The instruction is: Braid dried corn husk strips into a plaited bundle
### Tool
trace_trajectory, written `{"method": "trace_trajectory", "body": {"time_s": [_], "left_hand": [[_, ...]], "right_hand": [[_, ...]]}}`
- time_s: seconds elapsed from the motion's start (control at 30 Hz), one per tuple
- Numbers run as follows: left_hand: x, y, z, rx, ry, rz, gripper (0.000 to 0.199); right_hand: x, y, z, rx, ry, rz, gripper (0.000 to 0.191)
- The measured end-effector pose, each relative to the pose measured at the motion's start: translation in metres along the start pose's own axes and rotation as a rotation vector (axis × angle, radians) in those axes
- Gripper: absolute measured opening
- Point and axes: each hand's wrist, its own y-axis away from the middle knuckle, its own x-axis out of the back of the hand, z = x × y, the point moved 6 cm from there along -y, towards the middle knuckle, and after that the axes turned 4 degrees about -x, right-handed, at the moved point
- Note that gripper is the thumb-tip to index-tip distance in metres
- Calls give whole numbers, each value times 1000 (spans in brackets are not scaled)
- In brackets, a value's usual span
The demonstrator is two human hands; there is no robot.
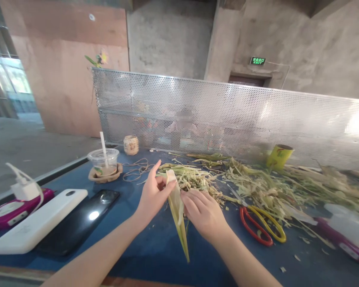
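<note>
Between my two hands hangs a long pale green leaf strip (178, 217), its tip pointing down toward the front of the blue table (149, 255). My left hand (153, 193) pinches the strip's folded whitish top between thumb and fingers, with the index finger raised. On the strip's right edge, the curled fingers of my right hand (202, 211) are closed against it; their tips are partly hidden. Just behind my hands lies a heap of shredded plant fibre (197, 179).
Scissors (259, 225) with red and yellow handles lie right, near more dry leaves (263, 191) and a yellow-green cup (279, 157). Left are a phone (77, 223), white power bank (38, 223), lidded plastic cup (104, 163) and thin cord (137, 167). A perforated metal screen (197, 115) stands behind.
</note>
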Motion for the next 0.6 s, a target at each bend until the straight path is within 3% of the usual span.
{"method": "trace_trajectory", "body": {"time_s": [0.1,0.17,0.33,0.43,0.5,0.6], "left_hand": [[7,-7,-6,24,51,57,78],[12,-12,-11,46,99,89,80],[23,-23,-24,84,223,151,80],[31,-28,-29,85,261,194,80],[38,-31,-33,87,284,230,81],[46,-37,-40,104,313,283,79]], "right_hand": [[6,-2,-9,112,-190,-2,21],[6,-2,-8,87,-404,-44,20],[-6,1,11,-262,-882,-229,18],[-5,3,16,-440,-1023,-244,18],[-2,6,11,-480,-1057,-277,20],[-1,22,-6,-492,-1021,-482,25]]}}
